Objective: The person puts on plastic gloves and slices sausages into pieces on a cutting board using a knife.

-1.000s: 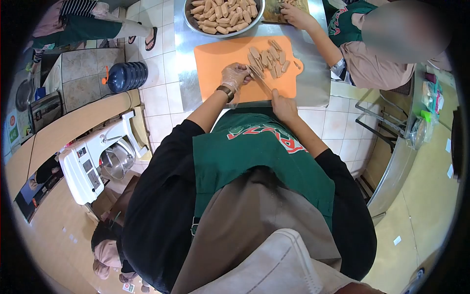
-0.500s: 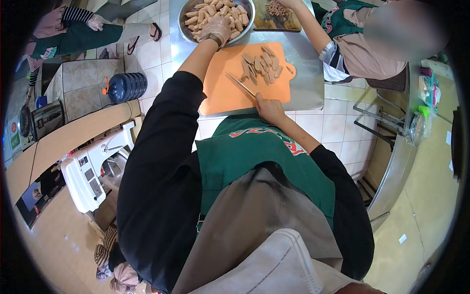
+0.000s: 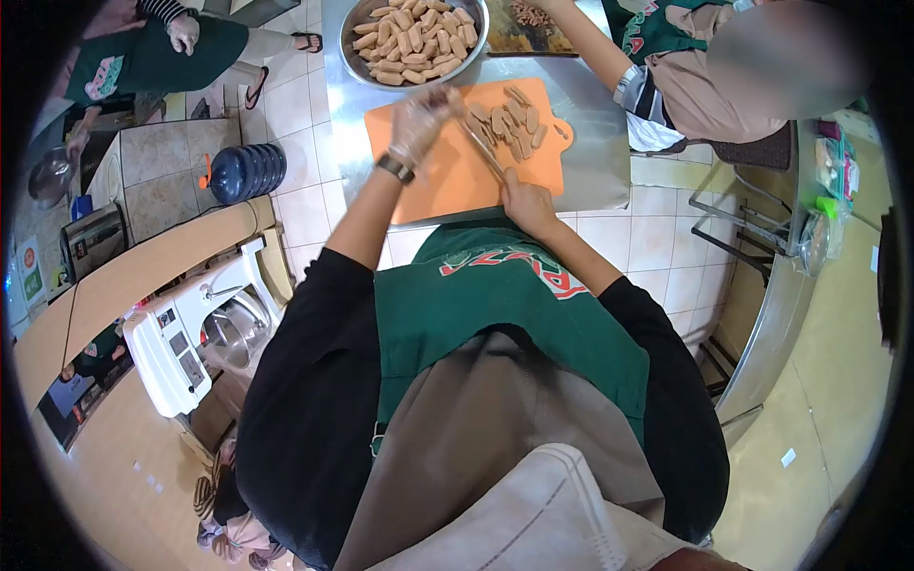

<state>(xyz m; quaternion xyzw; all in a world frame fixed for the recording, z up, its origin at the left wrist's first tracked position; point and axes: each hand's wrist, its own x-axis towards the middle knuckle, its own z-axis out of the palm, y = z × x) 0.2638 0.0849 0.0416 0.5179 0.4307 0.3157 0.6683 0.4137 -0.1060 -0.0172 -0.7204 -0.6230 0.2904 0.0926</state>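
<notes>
My left hand, in a clear plastic glove, is over the upper left of an orange cutting board, below the bowl. Its fingers are closed; blur hides what is between them. My right hand grips a knife at the board's lower edge, blade slanting up and left toward my left fingers. Thin brown slices, which look like cut sausage, lie at the board's upper right, beside the blade. Short pale-brown sausages fill a metal bowl beyond the board.
Across the metal table, a co-worker's arm reaches over a dark wooden board with chopped brown bits. Another person in a green apron stands at the left. A blue water jug and white stand mixer are also left.
My left hand has come out of the bowl, back toward me and over the orange board. My right hand still holds the knife in nearly the same place.
</notes>
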